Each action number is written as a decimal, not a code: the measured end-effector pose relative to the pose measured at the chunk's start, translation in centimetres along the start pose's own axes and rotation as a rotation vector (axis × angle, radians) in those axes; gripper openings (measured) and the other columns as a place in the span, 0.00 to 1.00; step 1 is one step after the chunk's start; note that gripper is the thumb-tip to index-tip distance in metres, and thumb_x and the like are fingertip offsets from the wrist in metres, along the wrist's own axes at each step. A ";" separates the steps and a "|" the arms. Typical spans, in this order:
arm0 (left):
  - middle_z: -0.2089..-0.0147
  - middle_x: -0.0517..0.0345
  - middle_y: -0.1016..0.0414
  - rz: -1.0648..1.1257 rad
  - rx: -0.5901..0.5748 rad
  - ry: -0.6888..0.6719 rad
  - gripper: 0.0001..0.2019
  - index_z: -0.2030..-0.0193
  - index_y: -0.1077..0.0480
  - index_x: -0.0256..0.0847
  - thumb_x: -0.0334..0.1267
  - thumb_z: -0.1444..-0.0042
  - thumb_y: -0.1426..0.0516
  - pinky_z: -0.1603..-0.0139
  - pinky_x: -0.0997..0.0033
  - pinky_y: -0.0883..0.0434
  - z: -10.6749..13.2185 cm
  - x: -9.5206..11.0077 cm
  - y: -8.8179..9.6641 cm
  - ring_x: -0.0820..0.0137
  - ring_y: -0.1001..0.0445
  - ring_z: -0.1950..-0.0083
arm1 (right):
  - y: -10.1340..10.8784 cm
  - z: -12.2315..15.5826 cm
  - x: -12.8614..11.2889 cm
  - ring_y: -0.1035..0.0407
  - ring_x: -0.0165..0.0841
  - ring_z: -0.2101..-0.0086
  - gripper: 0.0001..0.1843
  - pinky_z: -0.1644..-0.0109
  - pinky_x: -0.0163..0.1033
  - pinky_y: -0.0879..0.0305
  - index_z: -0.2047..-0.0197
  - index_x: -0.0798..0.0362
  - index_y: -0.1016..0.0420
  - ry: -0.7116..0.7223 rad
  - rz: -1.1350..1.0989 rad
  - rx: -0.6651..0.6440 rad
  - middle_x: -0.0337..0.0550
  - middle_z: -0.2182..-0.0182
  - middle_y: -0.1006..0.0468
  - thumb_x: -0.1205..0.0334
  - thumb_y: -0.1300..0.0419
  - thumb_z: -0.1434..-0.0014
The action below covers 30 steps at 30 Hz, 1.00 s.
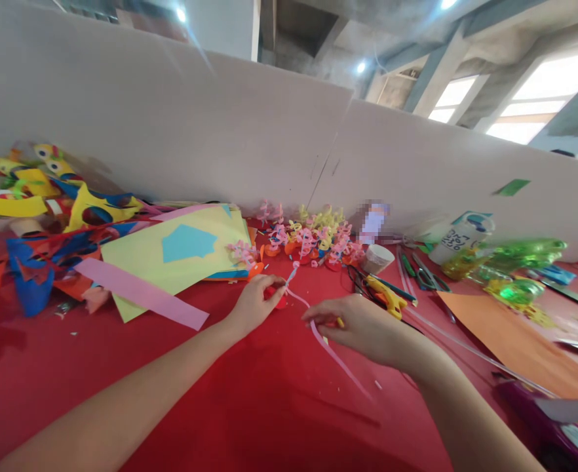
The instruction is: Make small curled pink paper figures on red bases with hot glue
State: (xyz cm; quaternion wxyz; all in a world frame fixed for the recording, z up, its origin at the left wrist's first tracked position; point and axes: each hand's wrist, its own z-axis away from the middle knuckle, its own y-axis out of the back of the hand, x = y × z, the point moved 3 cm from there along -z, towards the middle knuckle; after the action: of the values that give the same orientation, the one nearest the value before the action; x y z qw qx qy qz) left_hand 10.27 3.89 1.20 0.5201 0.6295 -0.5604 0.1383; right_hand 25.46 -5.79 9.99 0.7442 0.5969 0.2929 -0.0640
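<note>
My left hand (255, 303) is closed in a pinch around a small red piece with a pink curl (289, 278) on top, held just above the red table (250, 406). My right hand (362, 324) is closed on a long thin pink paper strip (335, 357) that runs from the left hand's piece, through my fingers and down toward me. A small yellow tip (340, 322) shows at my right fingers. Behind the hands stands a cluster of small pink and yellow curled paper pieces (313, 239).
Yellow-green paper sheets with a blue shape (181, 252) and a pink strip (141, 294) lie left, colourful cut scraps (38, 223) beyond them. Right: a yellow glue gun (387, 295), scissors (424, 272), a white cup (376, 257), orange paper (510, 341), green plastic items (515, 265). A grey partition (220, 131) backs the table.
</note>
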 end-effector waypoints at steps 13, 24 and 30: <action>0.64 0.56 0.23 -0.020 -0.112 -0.316 0.05 0.67 0.26 0.42 0.35 0.44 0.44 0.50 0.63 0.36 0.3 1.8 -0.1 0.66 0.29 0.59 | 3.1 -8.0 0.3 0.33 0.29 0.75 0.05 0.70 0.33 0.40 0.73 0.56 0.23 0.016 0.006 0.287 0.38 0.79 0.27 0.66 0.39 0.48; 0.67 0.56 0.21 0.077 -0.045 -0.259 0.05 0.66 0.23 0.43 0.38 0.46 0.41 0.52 0.63 0.37 0.2 0.9 0.0 0.66 0.30 0.60 | -0.9 -7.9 7.2 0.35 0.27 0.81 0.08 0.76 0.31 0.40 0.68 0.52 0.34 -0.086 -0.529 0.355 0.31 0.83 0.31 0.65 0.40 0.54; 0.67 0.57 0.22 0.128 -0.059 -0.177 0.06 0.64 0.23 0.45 0.39 0.46 0.41 0.52 0.64 0.34 0.3 0.4 -0.1 0.65 0.31 0.57 | -1.7 -5.7 7.4 0.30 0.30 0.75 0.10 0.68 0.35 0.35 0.64 0.54 0.29 -0.164 -0.661 0.307 0.36 0.78 0.27 0.65 0.43 0.52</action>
State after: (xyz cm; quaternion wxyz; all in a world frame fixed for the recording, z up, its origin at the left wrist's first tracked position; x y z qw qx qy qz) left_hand 10.39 3.42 1.27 0.4772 0.5864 -0.6471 0.0986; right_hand 28.69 0.85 4.08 0.6063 0.5677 0.3960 -0.3915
